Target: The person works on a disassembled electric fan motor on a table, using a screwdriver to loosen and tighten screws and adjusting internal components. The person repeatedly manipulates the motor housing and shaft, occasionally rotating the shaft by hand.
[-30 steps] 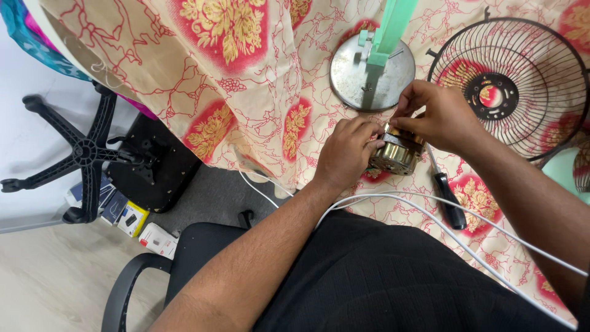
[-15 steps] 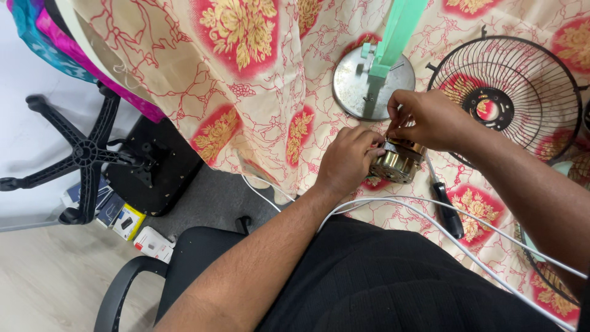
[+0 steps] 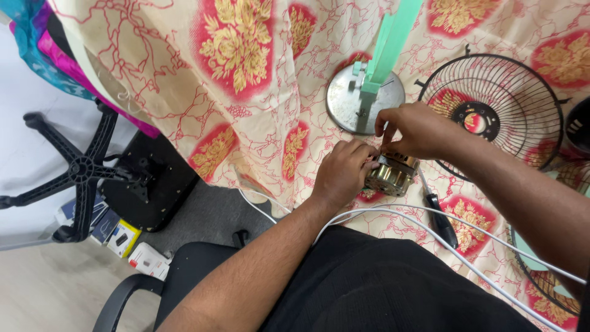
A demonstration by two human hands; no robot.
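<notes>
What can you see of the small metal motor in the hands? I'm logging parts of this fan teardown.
The motor is a small, roughly round block of shiny brass-coloured and silver metal, with ribbed or slotted sides. It sits low over the flowered cloth, beside a black-handled screwdriver. The left hand grips its near side; the right hand covers its top, fingers pinching there. Its top and far side are hidden.

Bare forearms without sleeves, rings or a watch; black clothing across the lap.
</notes>
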